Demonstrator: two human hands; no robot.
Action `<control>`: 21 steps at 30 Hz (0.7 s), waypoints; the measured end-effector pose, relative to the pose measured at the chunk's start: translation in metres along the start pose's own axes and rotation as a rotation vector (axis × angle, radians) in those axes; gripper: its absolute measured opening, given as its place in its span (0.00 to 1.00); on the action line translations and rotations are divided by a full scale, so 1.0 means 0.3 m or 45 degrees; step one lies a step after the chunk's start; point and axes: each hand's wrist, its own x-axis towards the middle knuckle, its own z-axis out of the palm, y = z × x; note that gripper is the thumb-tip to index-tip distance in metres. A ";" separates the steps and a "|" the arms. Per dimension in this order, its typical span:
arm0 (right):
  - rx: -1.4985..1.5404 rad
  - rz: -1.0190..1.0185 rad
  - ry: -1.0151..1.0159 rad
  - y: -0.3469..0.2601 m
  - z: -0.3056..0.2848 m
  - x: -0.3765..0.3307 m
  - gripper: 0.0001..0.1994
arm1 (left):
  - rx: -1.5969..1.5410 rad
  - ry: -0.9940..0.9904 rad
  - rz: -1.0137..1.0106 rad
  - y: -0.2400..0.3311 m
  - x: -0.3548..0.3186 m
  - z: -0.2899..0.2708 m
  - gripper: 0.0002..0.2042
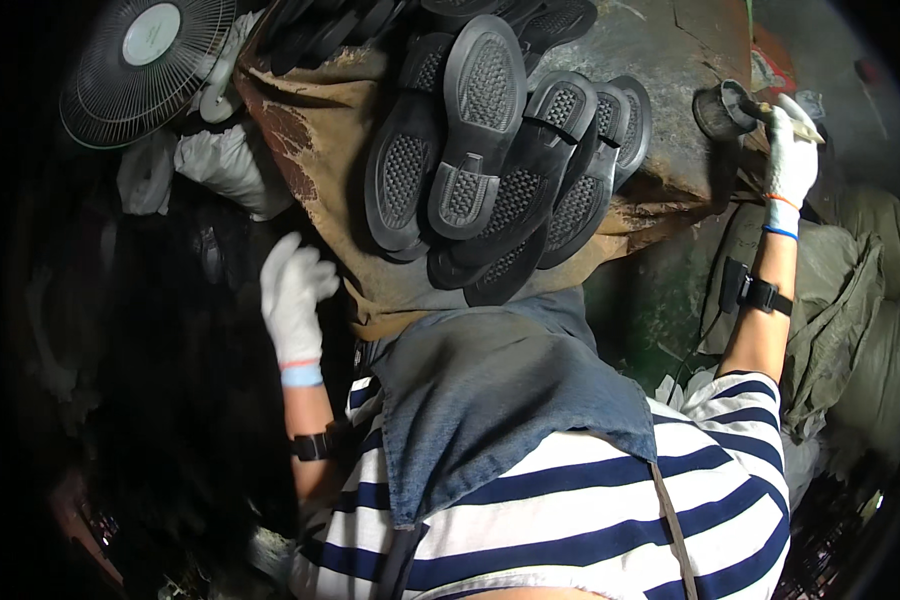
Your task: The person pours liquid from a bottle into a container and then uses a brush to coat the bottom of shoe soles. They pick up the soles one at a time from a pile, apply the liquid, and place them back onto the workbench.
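My left hand (295, 290), in a white glove, hovers with loosely spread fingers beside the left edge of a stained brown worktable (315, 130); it holds nothing. My right hand (792, 155), also gloved in white, is raised at the right and grips a brush (795, 115) whose tip reaches a small dark pot (722, 108) at the table's right side. A heap of several black shoe soles (490, 150), tread side up, lies on the table between my hands. A denim apron over a striped shirt (530, 470) fills the lower middle.
An electric fan (145, 65) stands at the upper left, with white cloth bundles (225, 165) below it. Grey-green sacks (870, 320) pile up on the right. The left side is dark and hard to read.
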 end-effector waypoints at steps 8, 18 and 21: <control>-0.732 -0.219 -0.433 0.161 0.046 0.051 0.15 | 1.575 -0.551 1.379 0.064 0.065 0.625 0.39; -0.781 -0.001 -0.341 0.240 0.152 0.031 0.17 | 1.037 -0.832 0.966 0.151 0.159 0.553 0.46; -0.670 -0.461 -0.058 0.301 0.077 -0.002 0.16 | -0.084 -1.051 0.007 0.245 0.173 0.492 0.47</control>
